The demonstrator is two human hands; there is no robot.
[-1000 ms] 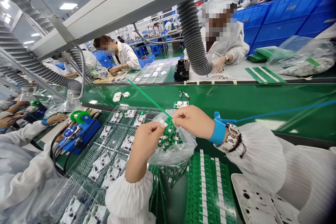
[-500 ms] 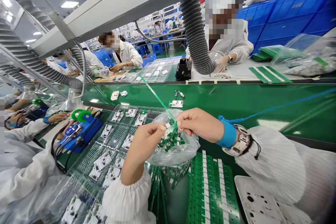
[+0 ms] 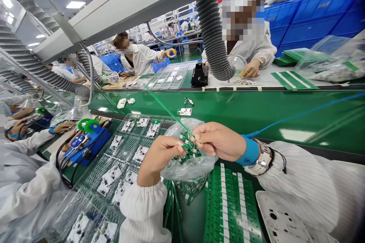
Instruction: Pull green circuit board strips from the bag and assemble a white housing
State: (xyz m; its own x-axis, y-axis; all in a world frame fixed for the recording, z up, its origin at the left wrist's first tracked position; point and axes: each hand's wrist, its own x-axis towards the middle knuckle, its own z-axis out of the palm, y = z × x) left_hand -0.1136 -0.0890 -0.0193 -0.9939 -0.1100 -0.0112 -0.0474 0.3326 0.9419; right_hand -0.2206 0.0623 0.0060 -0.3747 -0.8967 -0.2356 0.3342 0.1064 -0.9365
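Green PCB strip (image 3: pixel 171 114) has swung left at its far end, pinched above the plastic bag (image 3: pixel 196 169).
My left hand (image 3: pixel 161 155) and right hand (image 3: pixel 219 140) grip it narrowly, close together, over loose green boards (image 3: pixel 188 150). A tray of circuit boards (image 3: pixel 125 117) sits left, stacked green PCB panels (image 3: pixel 230 205) near, green conveyor belt (image 3: pixel 256 110) far.

a plastic bag (image 3: pixel 189 169) of circuit boards sits between your left hand (image 3: pixel 161 155) and your right hand (image 3: pixel 219 140), with a long board strip (image 3: pixel 169 111) rising out of it over the conveyor belt (image 3: pixel 256 112). on your left lies a tray of boards (image 3: pixel 134 115), a soldering station (image 3: pixel 91 140) beyond it. below the bag, toward your right, lies a stack of board panels (image 3: pixel 230 205), just beside a perforated plastic panel (image 3: pixel 278 216).
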